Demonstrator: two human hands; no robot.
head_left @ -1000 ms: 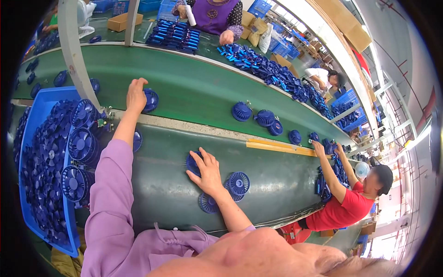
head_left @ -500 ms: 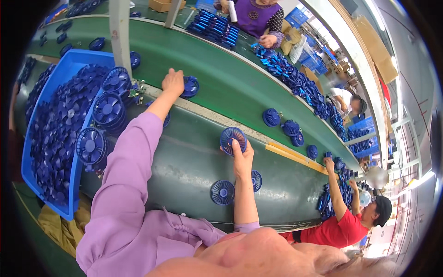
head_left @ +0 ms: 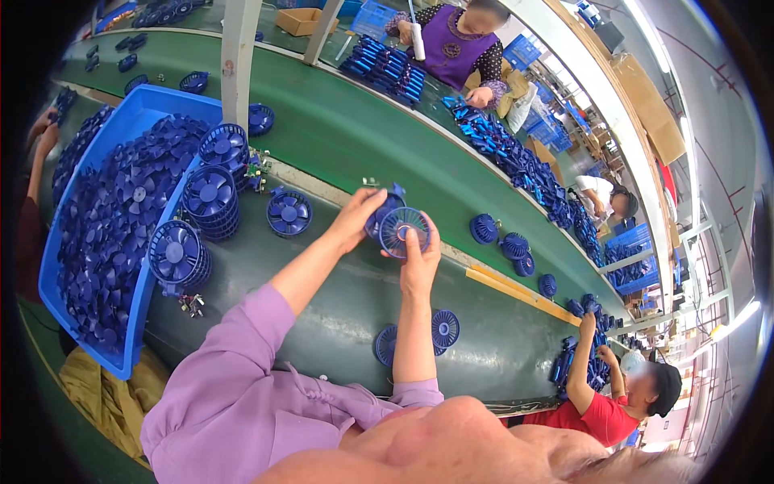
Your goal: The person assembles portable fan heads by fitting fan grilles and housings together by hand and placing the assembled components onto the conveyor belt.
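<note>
My left hand (head_left: 355, 221) pinches a blue fan housing (head_left: 376, 219), partly hidden behind the part in my other hand. My right hand (head_left: 419, 262) grips a round blue grille cover (head_left: 393, 229), its thumb pressed on the hub. The two parts meet or overlap above the near edge of the belt; whether they are joined I cannot tell. Two more grille covers, one (head_left: 445, 329) beside my right forearm and another (head_left: 385, 345) partly behind it, lie on the dark green worktop (head_left: 322, 274). A fan housing with blades (head_left: 289, 211) stands left of my left hand.
A blue bin (head_left: 135, 323) full of fan blades (head_left: 121, 218) stands at left, beside stacked fan housings (head_left: 208, 194). A metal post (head_left: 236, 73) rises behind them. Several blue parts (head_left: 484, 229) sit on the green belt (head_left: 339, 121). Co-workers work across it and at right.
My left hand has lifted a fan housing off the belt and brought it toward me, against the grille cover. My right hand still holds that cover, tilted slightly differently. The view has shifted a little.
</note>
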